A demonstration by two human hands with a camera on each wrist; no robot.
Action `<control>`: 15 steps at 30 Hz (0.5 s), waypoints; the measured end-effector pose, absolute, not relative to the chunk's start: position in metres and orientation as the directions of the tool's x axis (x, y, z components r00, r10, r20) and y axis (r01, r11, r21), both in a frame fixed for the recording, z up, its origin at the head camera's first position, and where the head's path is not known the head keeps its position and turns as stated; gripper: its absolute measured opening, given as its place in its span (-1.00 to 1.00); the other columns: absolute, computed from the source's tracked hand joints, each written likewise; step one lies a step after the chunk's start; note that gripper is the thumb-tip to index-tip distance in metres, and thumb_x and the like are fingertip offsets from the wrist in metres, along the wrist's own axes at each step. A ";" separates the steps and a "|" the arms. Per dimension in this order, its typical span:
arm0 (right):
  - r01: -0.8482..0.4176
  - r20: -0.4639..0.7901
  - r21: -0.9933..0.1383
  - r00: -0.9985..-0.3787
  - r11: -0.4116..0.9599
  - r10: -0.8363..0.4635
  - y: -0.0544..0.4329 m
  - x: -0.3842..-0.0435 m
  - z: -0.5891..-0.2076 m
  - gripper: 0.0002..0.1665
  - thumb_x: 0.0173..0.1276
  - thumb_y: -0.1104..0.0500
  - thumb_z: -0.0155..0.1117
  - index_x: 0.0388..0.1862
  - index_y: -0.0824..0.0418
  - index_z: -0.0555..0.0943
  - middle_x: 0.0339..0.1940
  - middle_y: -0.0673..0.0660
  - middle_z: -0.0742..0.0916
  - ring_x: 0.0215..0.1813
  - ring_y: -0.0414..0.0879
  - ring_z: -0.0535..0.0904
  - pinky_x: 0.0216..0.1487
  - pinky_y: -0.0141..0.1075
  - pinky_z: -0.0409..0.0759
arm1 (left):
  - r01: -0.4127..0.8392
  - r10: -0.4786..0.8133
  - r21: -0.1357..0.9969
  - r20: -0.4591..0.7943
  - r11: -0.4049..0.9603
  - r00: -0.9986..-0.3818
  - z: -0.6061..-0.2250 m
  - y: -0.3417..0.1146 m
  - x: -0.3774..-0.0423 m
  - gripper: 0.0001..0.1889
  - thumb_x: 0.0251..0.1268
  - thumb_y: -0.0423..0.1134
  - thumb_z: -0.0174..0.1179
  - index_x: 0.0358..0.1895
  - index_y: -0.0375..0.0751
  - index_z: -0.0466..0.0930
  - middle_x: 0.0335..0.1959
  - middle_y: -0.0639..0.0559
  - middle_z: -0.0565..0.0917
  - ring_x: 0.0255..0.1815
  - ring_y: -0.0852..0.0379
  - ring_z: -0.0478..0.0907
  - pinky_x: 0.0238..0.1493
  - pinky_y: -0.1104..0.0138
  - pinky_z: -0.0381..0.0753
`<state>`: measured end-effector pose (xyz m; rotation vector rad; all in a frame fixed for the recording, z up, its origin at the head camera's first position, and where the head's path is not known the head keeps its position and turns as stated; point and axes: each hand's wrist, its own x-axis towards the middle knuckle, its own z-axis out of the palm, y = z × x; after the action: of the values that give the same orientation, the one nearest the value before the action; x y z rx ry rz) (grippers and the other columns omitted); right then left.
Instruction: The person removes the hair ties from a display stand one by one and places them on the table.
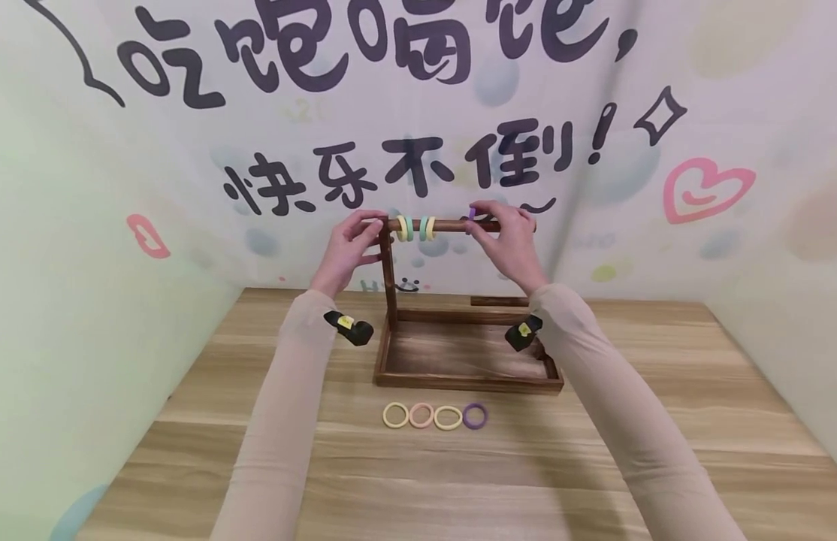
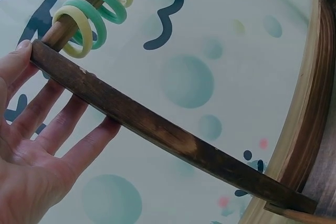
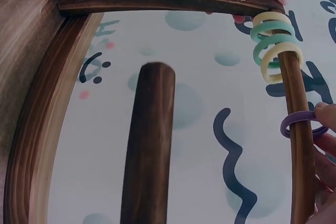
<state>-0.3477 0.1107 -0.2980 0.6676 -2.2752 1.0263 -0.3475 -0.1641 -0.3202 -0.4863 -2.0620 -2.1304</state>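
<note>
Upper middle: the right hand (image 1: 512, 239) pinches a purple ring (image 3: 297, 116), likely light and bendy; hold its edge. The left hand (image 1: 345, 249), spread, touches the post (image 2: 157, 127).

On the bench (image 1: 364, 481) we see a tray (image 1: 459, 384), a post (image 1: 388, 285) at its far left corner, a rod (image 1: 448, 225) rightward from the post's top. The rod carries 4 rings (image 1: 409, 228) left, 1 ring (image 1: 469, 216) farther right; 4 more rings (image 1: 433, 415) lie before the tray's near edge.

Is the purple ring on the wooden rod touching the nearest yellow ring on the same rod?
Apart. The right wrist view shows a bare stretch of the wooden rod between the purple ring and the nearest yellow ring.
</note>
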 end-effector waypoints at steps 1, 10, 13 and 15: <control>-0.630 0.656 -0.512 -0.726 0.584 -0.207 0.113 -0.348 -0.298 -0.61 0.33 0.16 0.35 0.08 0.31 0.59 -0.05 0.19 0.71 -0.01 0.07 0.62 0.29 -0.04 0.01 | 0.319 0.127 0.946 0.323 -0.052 -0.938 -0.320 -0.164 -0.348 -0.73 0.44 -0.19 0.11 0.12 -0.15 0.53 -0.04 -0.13 0.59 -0.02 -0.06 0.59 -0.02 -0.02 0.60; -0.656 0.697 -0.506 -0.694 0.560 -0.182 0.129 -0.347 -0.303 -0.65 0.29 0.23 0.38 0.02 0.36 0.62 -0.11 0.23 0.73 0.00 0.09 0.62 0.22 -0.01 0.08 | 0.323 0.119 0.945 0.326 -0.047 -0.938 -0.323 -0.163 -0.350 -0.75 0.44 -0.19 0.11 0.10 -0.11 0.54 -0.02 -0.15 0.60 -0.01 -0.07 0.59 -0.04 -0.01 0.61; -0.653 0.699 -0.509 -0.694 0.561 -0.172 0.135 -0.348 -0.305 -0.65 0.29 0.23 0.37 0.02 0.35 0.61 -0.10 0.23 0.73 -0.03 0.10 0.65 0.20 -0.05 0.11 | 0.325 0.122 0.945 0.327 -0.040 -0.937 -0.324 -0.164 -0.351 -0.74 0.44 -0.18 0.11 0.12 -0.10 0.54 -0.02 -0.14 0.60 0.00 -0.07 0.58 -0.04 -0.01 0.61; -0.649 0.699 -0.514 -0.696 0.561 -0.164 0.139 -0.349 -0.305 -0.65 0.29 0.24 0.38 0.02 0.35 0.61 -0.09 0.23 0.73 -0.05 0.12 0.65 0.21 -0.07 0.13 | 0.325 0.124 0.945 0.327 -0.038 -0.937 -0.324 -0.164 -0.351 -0.73 0.44 -0.17 0.11 0.12 -0.11 0.54 -0.01 -0.14 0.60 0.01 -0.08 0.58 -0.03 -0.02 0.61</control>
<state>-0.3486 0.1393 -0.3049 0.6489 -2.1990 1.0587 -0.3506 -0.1640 -0.3238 -0.4888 -2.0733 -2.1098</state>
